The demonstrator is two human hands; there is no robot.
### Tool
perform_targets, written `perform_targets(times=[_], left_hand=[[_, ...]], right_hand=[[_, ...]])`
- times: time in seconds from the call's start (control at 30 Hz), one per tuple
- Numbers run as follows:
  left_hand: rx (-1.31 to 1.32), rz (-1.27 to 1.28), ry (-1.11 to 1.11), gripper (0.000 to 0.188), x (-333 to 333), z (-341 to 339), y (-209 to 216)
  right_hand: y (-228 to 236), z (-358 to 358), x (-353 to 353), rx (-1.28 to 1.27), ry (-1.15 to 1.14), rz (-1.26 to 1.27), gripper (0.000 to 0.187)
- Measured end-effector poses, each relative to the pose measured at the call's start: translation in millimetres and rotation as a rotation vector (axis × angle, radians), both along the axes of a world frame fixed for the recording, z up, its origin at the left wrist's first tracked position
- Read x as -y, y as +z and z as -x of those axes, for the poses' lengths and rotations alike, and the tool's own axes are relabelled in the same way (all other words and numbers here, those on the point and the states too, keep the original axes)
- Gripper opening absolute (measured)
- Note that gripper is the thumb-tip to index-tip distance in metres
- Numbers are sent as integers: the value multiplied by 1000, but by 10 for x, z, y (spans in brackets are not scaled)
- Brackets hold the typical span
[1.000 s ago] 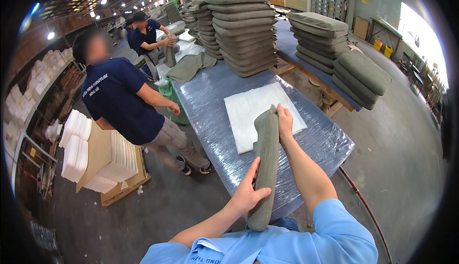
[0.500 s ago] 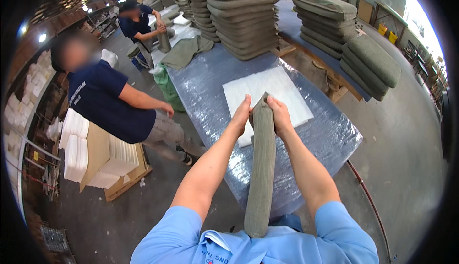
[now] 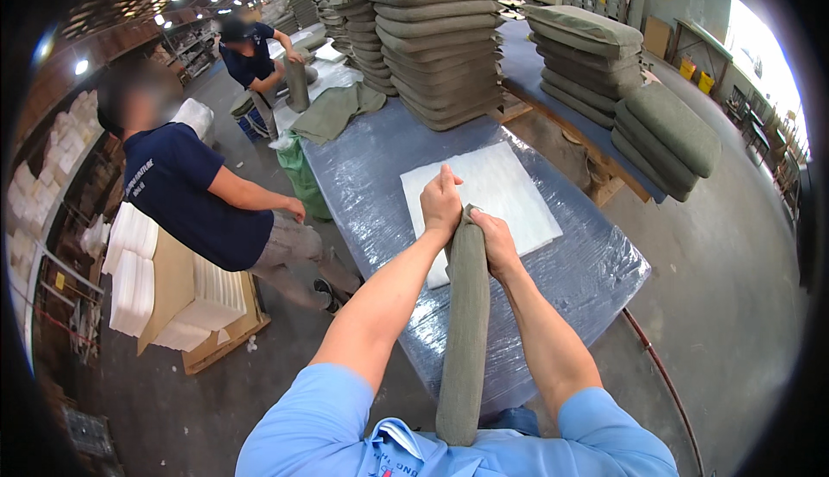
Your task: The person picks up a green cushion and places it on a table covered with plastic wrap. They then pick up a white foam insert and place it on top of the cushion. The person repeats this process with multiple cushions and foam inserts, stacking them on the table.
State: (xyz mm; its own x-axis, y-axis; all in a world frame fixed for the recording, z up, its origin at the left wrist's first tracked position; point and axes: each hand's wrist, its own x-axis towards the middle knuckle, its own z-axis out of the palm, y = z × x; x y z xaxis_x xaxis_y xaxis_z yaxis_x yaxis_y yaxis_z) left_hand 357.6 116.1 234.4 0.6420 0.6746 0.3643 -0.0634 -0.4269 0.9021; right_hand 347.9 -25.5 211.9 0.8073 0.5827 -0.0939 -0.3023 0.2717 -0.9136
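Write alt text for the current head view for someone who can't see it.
A person's left hand and right hand are at the far end of an olive fabric cushion over a plastic-wrapped table bearing a white padding sheet. Cushion stacks stand beyond; a co-worker in navy stands left.

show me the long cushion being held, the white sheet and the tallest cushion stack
Long cushion point(image 3: 465, 330), head view: middle of its visible long side.
White sheet point(image 3: 507, 190), head view: bare upper face.
Tallest cushion stack point(image 3: 440, 52), head view: middle of its near side.
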Motion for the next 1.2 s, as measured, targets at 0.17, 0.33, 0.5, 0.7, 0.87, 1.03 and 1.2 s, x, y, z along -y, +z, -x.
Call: perform_targets(times=[0.17,0.33,0.5,0.7,0.87,1.03,1.2], left_hand=[[-151,83,-161,72,-132,104,34],[-261,587,-753,84,167,259,279],[-173,217,-646,66,252,494,272],[-236,101,-336,54,538,705,284],[-310,50,-160,57,446,826,272],[-231,82,-391,57,362,816,343],[-248,172,-783,72,-108,1093,211]], right_hand=[[82,18,-24,155,-70,54,37],[63,-262,152,532,-542,219,37],[222,-263,-37,353,-512,210,43],[347,-417,-152,426,-544,384,57],[281,-355,-376,513,-528,448,51],[256,-540,-303,474,-396,439,51],[250,-318,-52,159,-95,33,41]])
